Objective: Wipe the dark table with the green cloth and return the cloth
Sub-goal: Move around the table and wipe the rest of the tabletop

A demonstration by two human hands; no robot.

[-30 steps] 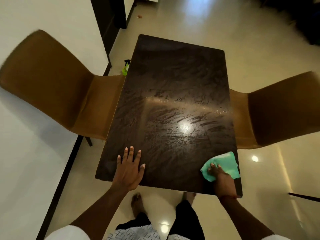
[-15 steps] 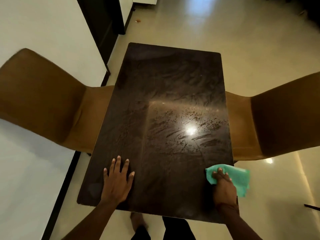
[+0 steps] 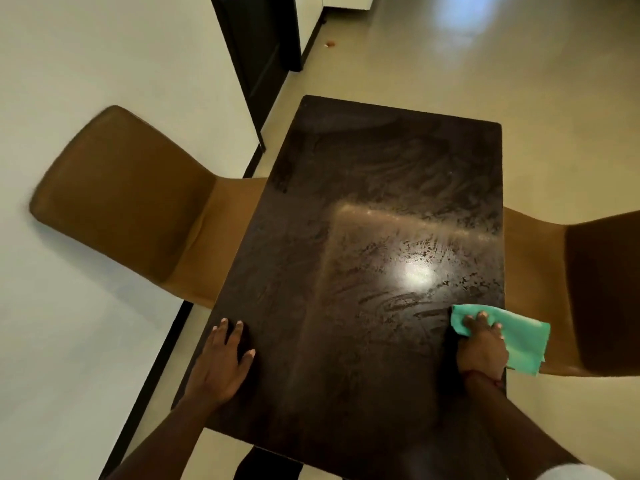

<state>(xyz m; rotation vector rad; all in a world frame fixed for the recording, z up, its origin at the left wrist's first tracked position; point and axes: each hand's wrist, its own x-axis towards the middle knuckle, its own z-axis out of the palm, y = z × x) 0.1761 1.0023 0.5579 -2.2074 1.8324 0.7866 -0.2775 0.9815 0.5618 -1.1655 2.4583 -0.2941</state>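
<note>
Green cloth (image 3: 519, 336) lies at the dark table's (image 3: 381, 202) right edge, toward the near corner, with about half of it past the edge. Our right hand (image 3: 483, 348) presses it flat, fingers slightly apart. Our left hand (image 3: 221, 362) rests spread near the left edge. We judge the overhanging half could drag the cloth off, and the mid-table streaks might get missed.

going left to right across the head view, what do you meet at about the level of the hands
left brown chair → left hand → bare middle of the dark table → right hand pressing the green cloth → right brown chair
</note>
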